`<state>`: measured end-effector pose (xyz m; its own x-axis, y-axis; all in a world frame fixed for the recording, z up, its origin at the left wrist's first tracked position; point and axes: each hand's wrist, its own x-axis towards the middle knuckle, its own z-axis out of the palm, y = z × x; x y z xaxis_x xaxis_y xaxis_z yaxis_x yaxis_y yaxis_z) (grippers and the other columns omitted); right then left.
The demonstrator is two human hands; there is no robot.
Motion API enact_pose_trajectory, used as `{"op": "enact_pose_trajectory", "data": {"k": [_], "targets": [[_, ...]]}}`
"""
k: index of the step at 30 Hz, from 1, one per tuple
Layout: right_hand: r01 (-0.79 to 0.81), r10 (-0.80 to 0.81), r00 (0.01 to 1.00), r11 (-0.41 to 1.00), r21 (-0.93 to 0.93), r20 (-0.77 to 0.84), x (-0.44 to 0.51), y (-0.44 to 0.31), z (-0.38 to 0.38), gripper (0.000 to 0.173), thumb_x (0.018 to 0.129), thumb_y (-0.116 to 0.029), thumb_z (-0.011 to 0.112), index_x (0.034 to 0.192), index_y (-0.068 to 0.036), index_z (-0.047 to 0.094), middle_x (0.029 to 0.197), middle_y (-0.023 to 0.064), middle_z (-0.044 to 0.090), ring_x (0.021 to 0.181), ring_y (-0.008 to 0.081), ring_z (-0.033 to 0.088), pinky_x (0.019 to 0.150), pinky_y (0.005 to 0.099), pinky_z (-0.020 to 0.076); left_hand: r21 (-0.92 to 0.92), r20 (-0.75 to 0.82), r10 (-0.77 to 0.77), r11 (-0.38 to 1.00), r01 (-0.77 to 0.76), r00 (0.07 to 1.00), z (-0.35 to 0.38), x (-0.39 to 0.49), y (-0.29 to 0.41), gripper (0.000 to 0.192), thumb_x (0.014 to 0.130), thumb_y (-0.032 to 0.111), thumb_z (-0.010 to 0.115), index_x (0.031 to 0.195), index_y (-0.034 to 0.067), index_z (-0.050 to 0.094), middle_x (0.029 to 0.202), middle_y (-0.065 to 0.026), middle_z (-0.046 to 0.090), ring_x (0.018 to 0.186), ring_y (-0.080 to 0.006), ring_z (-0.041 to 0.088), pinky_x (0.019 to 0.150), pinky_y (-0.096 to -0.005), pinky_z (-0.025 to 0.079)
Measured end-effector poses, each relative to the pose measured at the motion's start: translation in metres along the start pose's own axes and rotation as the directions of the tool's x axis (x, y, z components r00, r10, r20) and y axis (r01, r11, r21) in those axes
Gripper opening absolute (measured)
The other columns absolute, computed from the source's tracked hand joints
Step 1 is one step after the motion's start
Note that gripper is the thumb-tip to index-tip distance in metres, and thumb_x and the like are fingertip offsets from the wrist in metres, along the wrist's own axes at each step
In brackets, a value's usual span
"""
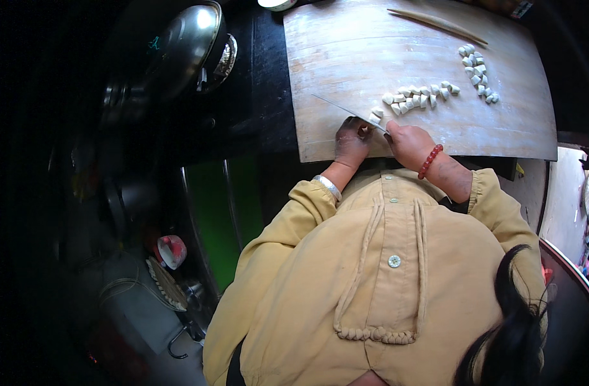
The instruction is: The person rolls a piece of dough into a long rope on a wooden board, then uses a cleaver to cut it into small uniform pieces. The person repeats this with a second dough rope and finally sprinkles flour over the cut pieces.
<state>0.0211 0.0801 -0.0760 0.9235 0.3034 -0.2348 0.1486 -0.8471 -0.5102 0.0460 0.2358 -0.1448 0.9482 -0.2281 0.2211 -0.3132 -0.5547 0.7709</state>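
Observation:
My right hand point(411, 145) grips the handle end of a knife point(340, 107), its blade slanting away to the left above the wooden board point(333, 58). Under the blade, my left hand point(352, 142) is curled on a bit of dough point(366, 130), most of it hidden by the fingers. Two cut dough pieces point(375, 116) lie just beyond the blade. To their right, a double row of small dough pieces point(415, 99) runs across the board. A second cluster of dough pieces point(478, 72) lies farther right.
A tapered wooden rolling pin point(437, 25) lies at the board's far right. A large metal wok or lid point(191, 43) stands tilted at the left, beyond the board's edge. Part of a white bowl point(277, 4) shows at the top. Lower left, a red-and-white container point(171, 252) sits near a round woven mat point(165, 282).

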Motion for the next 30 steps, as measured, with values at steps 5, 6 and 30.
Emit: {"op": "enact_pose_trajectory", "data": {"k": [5,6,30], "targets": [[-0.031,0.031,0.999,1.0,-0.002,0.019,-0.0013,-0.0011,-0.0005,0.015,0.082,-0.015,0.044,0.089,-0.001,0.045,0.067,0.0203,0.058,0.064,0.0364,0.058,0.056,0.0442,0.0454,-0.044,0.05,-0.042,0.998,0.045,0.998,-0.0025,-0.0006,0.003,0.013,0.067,0.007,0.062,0.079,0.009,0.057,0.07,-0.0085,0.056,0.064,-0.0241,0.055,0.056,-0.0335,0.045],[-0.04,0.04,0.999,0.999,-0.003,0.022,-0.0012,-0.0011,-0.0003,0.015,0.082,-0.015,0.044,0.089,-0.001,0.045,0.067,0.0203,0.058,0.064,0.0364,0.058,0.056,0.0443,0.0454,-0.051,0.064,-0.071,0.996,0.074,0.995,-0.0027,-0.0004,0.0034,0.012,0.067,0.007,0.062,0.078,0.009,0.057,0.069,-0.0084,0.056,0.063,-0.0239,0.055,0.056,-0.0333,0.045],[-0.097,0.096,0.995,0.993,0.07,0.022,-0.0022,0.0023,-0.0038,0.015,0.08,-0.011,0.042,0.08,0.003,0.047,0.07,0.0239,0.057,0.068,0.0393,0.057,0.061,0.0458,0.0446,-0.014,-0.047,0.109,0.994,-0.11,0.993,0.0052,0.0039,0.0019,0.01,0.064,0.01,0.068,0.07,0.01,0.06,0.065,-0.0073,0.056,0.057,-0.0212,0.053,0.053,-0.0299,0.043]]}}
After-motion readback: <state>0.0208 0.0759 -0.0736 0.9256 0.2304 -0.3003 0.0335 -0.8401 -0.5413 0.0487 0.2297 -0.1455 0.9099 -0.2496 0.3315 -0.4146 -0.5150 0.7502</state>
